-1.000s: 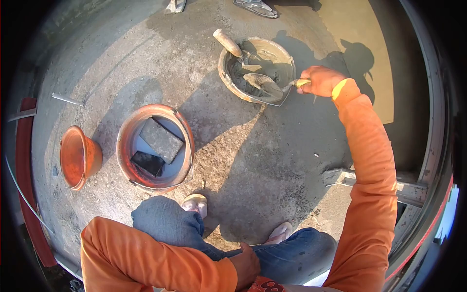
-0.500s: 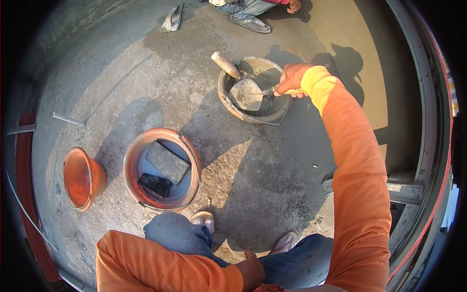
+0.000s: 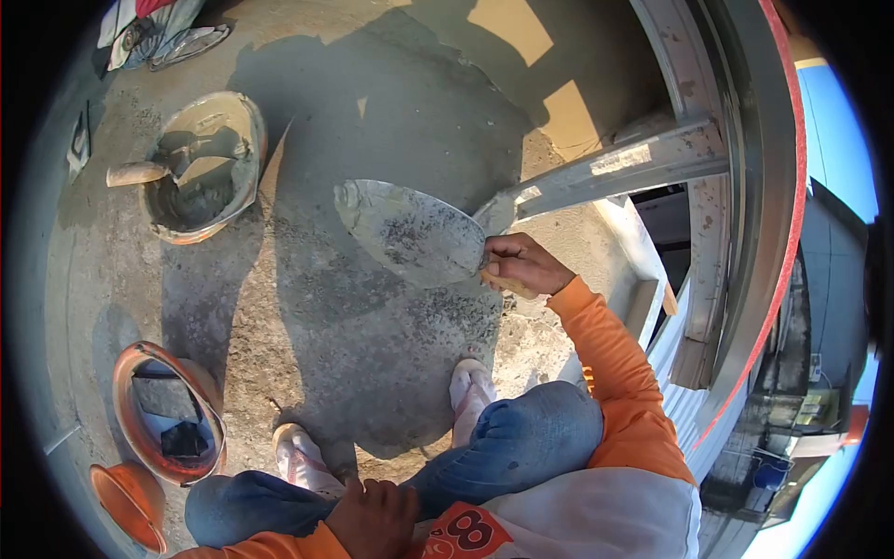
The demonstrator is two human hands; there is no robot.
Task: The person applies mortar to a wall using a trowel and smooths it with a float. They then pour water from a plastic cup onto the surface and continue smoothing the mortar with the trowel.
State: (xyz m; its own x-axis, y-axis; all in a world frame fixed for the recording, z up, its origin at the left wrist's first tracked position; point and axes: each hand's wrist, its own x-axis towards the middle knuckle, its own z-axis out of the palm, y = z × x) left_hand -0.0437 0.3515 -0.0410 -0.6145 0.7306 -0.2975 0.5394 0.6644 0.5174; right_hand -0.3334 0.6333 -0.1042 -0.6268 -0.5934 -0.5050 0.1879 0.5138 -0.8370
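My right hand (image 3: 526, 264) is closed round the handle of a trowel (image 3: 414, 233), raised above the floor between my feet and the metal frame. Its broad blade points left and is smeared with grey mortar. To the upper left stands a mortar bucket (image 3: 251, 186) with wet grey mix inside. A second tool with a wooden handle (image 3: 136, 174) leans over that bucket's rim; its lower end is partly hidden in the bucket. My left hand (image 3: 377, 518) lies on my lap with fingers loosely apart, holding nothing visible.
Lower left stand an orange bucket (image 3: 123, 396) containing a grey block (image 3: 166, 398) and a black piece (image 3: 183, 440), and a smaller orange pail (image 3: 130, 508). A metal frame (image 3: 610, 172) crosses at right. Another person's foot (image 3: 191, 45) shows at upper left.
My right hand has lifted the trowel out of the mortar bucket and brought it closer to me. The view has swung right, so the buckets now appear farther left.
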